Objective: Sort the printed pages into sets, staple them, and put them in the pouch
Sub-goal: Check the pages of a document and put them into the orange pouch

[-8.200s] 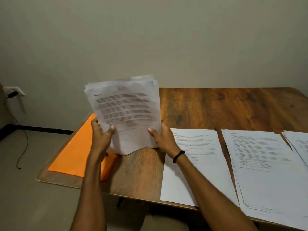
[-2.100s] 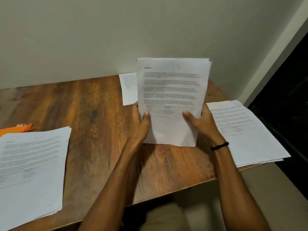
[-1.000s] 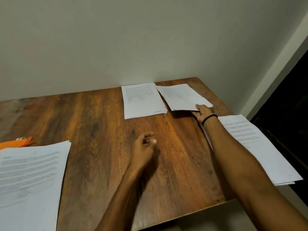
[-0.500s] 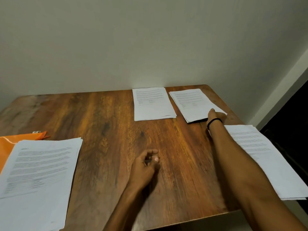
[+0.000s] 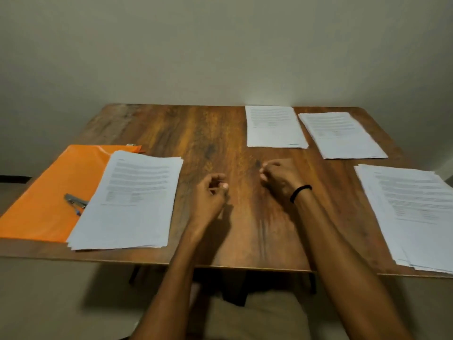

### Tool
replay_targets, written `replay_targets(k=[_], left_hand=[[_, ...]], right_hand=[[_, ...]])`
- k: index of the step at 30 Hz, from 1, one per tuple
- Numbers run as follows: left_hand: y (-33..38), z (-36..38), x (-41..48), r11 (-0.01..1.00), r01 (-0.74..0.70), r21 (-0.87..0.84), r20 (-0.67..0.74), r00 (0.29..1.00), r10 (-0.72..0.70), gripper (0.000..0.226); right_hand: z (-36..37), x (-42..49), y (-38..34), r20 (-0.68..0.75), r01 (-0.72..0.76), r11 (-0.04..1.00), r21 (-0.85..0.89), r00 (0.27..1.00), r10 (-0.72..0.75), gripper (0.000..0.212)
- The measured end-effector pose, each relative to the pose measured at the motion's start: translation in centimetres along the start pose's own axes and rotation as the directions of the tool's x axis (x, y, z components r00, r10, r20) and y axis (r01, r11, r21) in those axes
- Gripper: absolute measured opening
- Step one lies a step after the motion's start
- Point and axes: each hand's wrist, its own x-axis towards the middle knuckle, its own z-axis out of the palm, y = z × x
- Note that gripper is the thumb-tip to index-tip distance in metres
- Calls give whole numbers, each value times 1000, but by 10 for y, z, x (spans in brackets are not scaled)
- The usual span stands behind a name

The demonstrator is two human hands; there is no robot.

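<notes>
Several stacks of printed pages lie on the wooden table (image 5: 215, 133). One stack (image 5: 132, 202) sits at the front left, partly over the orange pouch (image 5: 54, 187). A stapler (image 5: 74, 201) rests on the pouch. Two smaller stacks lie at the back right: one (image 5: 274, 126) nearer the middle and one (image 5: 342, 136) to its right. A larger stack (image 5: 411, 212) lies at the front right edge. My left hand (image 5: 210, 195) and my right hand (image 5: 279, 179) hover over the table's middle, fingers loosely curled, holding nothing.
A plain wall stands right behind the table. The table's front edge runs close to my lap, with dark table legs below it. A black band circles my right wrist (image 5: 300, 192).
My right hand let go of the back right stack and drew back to the middle, beside my left hand. The view swung left, bringing the orange pouch and stapler into sight.
</notes>
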Motion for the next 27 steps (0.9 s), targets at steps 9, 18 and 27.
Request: replay_targets(k=[9,18,27], left_hand=[[-56,-177,25,688,424,589,-569,822,-20,76],[-71,-198,63,542,433,721,-456,884,-100,91],[-82,-98,21,510,146,848,-215,973,79,54]], right_hand=[[129,-78,44,186,316,860,-401,947,-261,13],[130,-76,49,136,315,867,-386,949,-285,13],[108,-50,43,64,273,847,-457,959,-275,37]])
